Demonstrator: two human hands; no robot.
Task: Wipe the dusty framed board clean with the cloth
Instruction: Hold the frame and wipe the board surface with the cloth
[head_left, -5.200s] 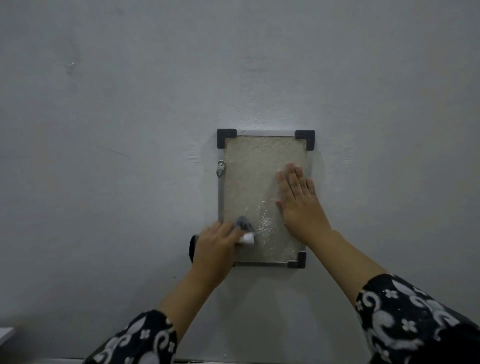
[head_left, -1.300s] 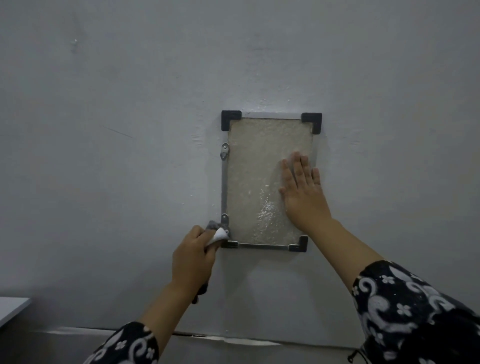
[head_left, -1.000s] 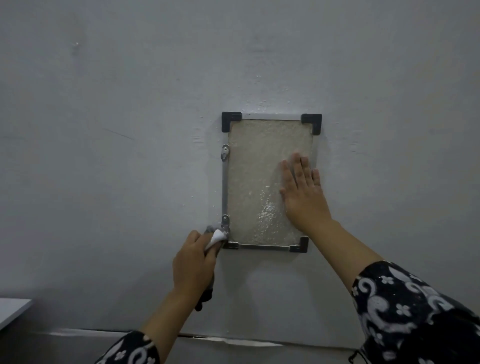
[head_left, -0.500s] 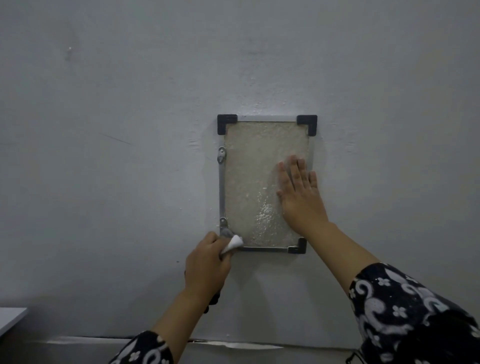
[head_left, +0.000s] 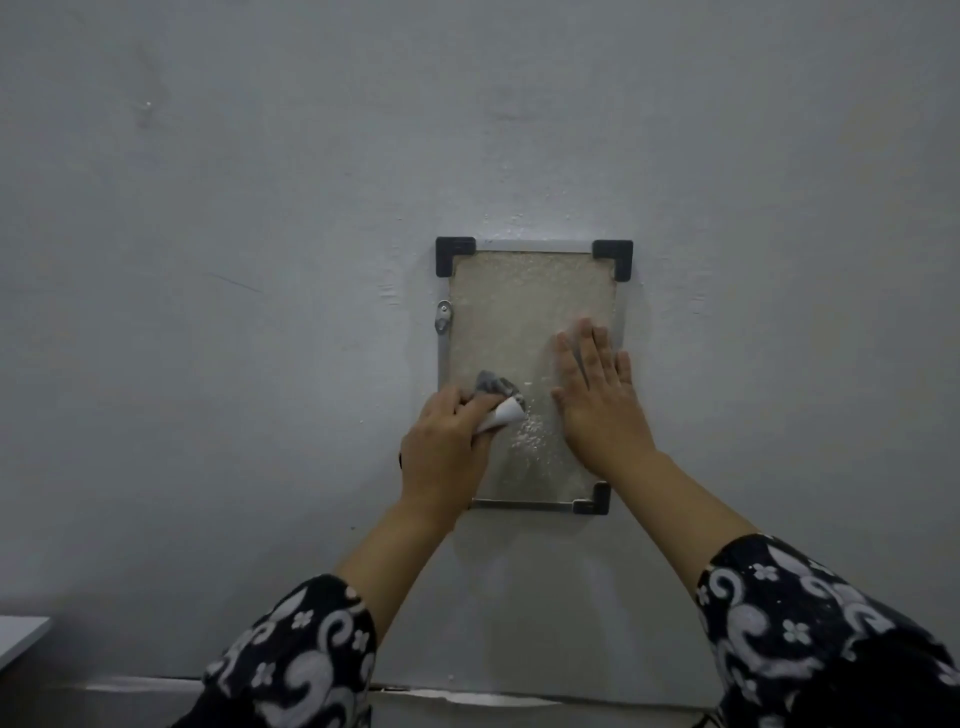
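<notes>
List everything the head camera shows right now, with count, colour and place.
board: one, beige speckled, silver frame, on the wall at centre
corner caps: three visible, black, top left, top right, bottom right; the fourth is hidden
hanger: one, metal, on the frame's left edge
dust: white specks, lower middle of the board
cloth: one, grey and white, on the board's lower left
wall: grey
ledge: one, white, bottom left corner
left hand: grips the cloth
right hand: flat on the board's right side
sleeves: two, black with white pattern
</notes>
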